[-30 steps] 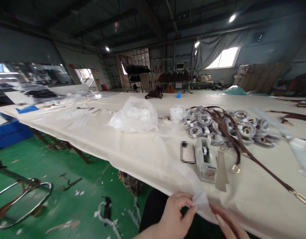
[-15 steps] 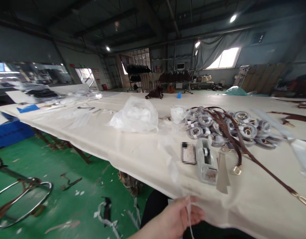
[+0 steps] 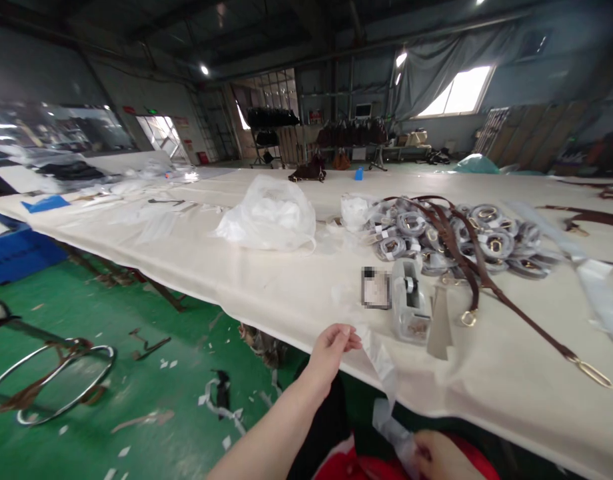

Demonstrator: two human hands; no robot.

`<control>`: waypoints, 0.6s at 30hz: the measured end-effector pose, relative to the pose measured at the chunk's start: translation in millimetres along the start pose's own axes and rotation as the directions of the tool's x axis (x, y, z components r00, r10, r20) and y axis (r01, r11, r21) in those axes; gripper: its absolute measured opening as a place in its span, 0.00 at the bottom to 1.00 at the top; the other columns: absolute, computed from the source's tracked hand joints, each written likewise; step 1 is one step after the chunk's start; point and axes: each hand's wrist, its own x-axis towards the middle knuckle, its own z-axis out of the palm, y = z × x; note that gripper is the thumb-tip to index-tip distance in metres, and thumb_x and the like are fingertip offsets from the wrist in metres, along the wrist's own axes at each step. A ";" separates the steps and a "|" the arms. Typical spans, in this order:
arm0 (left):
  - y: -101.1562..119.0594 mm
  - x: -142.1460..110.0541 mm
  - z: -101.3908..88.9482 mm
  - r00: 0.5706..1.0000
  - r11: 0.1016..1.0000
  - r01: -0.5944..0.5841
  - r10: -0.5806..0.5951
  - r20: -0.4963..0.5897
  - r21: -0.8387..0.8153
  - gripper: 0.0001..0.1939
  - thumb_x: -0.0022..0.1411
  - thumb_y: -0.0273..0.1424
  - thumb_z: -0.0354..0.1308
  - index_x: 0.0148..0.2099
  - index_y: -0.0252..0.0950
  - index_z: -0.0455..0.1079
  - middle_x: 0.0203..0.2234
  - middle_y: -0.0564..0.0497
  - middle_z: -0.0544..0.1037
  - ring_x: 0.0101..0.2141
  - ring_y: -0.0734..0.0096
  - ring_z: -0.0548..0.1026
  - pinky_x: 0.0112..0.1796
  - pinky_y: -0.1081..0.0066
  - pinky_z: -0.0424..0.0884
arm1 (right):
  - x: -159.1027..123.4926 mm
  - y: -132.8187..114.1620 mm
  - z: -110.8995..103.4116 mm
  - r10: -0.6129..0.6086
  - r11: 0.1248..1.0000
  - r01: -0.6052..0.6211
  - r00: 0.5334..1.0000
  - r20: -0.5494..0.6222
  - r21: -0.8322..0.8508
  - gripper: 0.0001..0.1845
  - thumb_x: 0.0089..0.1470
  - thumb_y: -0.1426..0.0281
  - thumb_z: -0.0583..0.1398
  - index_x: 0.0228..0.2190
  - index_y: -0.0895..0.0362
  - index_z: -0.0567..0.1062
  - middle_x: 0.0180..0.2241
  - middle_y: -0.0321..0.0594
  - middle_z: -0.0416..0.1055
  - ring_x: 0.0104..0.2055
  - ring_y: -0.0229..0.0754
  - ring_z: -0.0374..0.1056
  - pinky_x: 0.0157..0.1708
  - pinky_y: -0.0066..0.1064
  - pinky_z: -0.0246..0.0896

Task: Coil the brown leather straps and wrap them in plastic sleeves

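Note:
A long, narrow strip of translucent plastic [image 3: 380, 365] hangs over the table's near edge and runs down toward my lap. My left hand [image 3: 336, 343] is closed on its upper end, just above the table edge. Lower down, at the bottom of the view, my right hand [image 3: 436, 455] has its fingers curled round the lower part of the strip; part of this hand is cut off by the frame. A tape dispenser [image 3: 409, 310] stands on the table to the right of my left hand, with a blurred-out flat object [image 3: 376, 290] beside it.
Behind the dispenser lies a pile of coiled, plastic-wrapped straps [image 3: 496, 243], with brown leather straps [image 3: 466, 257] across it. A beige strip [image 3: 440, 327] lies next to the dispenser. A white plastic bag [image 3: 271, 217] sits mid-table. A metal-ringed stool [image 3: 61, 400] stands at left.
My left hand has moved up and forward with the plastic strip, from the lap to above the table edge. My right hand has come into view at the bottom, holding the strip's lower part.

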 end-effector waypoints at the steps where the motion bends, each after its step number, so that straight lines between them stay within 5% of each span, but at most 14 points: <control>1: -7.8 -1.9 0.6 0.999 0.990 -0.032 0.036 -0.030 0.135 0.21 0.70 0.43 0.45 0.43 0.31 0.71 0.33 0.43 0.79 0.36 0.63 0.79 0.41 0.62 0.73 | 0.6 2.0 1.0 0.002 1.000 -0.001 0.999 0.038 -0.031 0.08 0.50 0.74 0.64 0.21 0.59 0.75 0.22 0.33 0.74 0.27 0.42 0.71 0.30 0.31 0.65; 5: -29.6 -1.9 -1.9 0.995 0.926 -0.063 0.089 -0.053 0.372 0.10 0.62 0.37 0.58 0.42 0.35 0.72 0.34 0.46 0.76 0.36 0.62 0.75 0.43 0.61 0.70 | 3.5 1.2 -0.5 -0.020 0.996 0.027 0.996 0.085 -0.083 0.07 0.48 0.74 0.60 0.22 0.57 0.76 0.24 0.35 0.77 0.30 0.44 0.72 0.32 0.30 0.62; 10: -36.1 13.4 2.5 0.989 0.709 -0.064 0.140 -0.051 0.703 0.12 0.56 0.33 0.66 0.40 0.36 0.69 0.35 0.48 0.74 0.39 0.59 0.74 0.44 0.62 0.69 | 4.7 -4.2 0.0 -0.034 0.991 0.042 0.998 0.061 -0.130 0.08 0.49 0.71 0.59 0.22 0.57 0.76 0.25 0.37 0.78 0.29 0.45 0.72 0.31 0.30 0.61; 14: -34.9 27.8 -0.1 0.989 0.678 -0.036 0.130 -0.072 0.734 0.14 0.60 0.38 0.63 0.44 0.36 0.69 0.35 0.47 0.75 0.40 0.57 0.75 0.45 0.62 0.68 | 2.7 -3.4 1.6 -0.035 0.985 0.043 0.998 0.045 -0.169 0.06 0.48 0.71 0.60 0.21 0.56 0.75 0.24 0.37 0.77 0.29 0.45 0.72 0.30 0.30 0.60; 18: -28.4 47.4 -10.3 0.993 0.692 -0.016 0.098 -0.072 0.722 0.15 0.62 0.31 0.60 0.52 0.36 0.69 0.34 0.46 0.77 0.39 0.57 0.76 0.44 0.62 0.68 | -0.2 4.8 0.6 -0.015 0.975 0.018 1.000 0.017 -0.222 0.08 0.48 0.71 0.60 0.20 0.55 0.76 0.22 0.37 0.77 0.27 0.45 0.72 0.29 0.31 0.61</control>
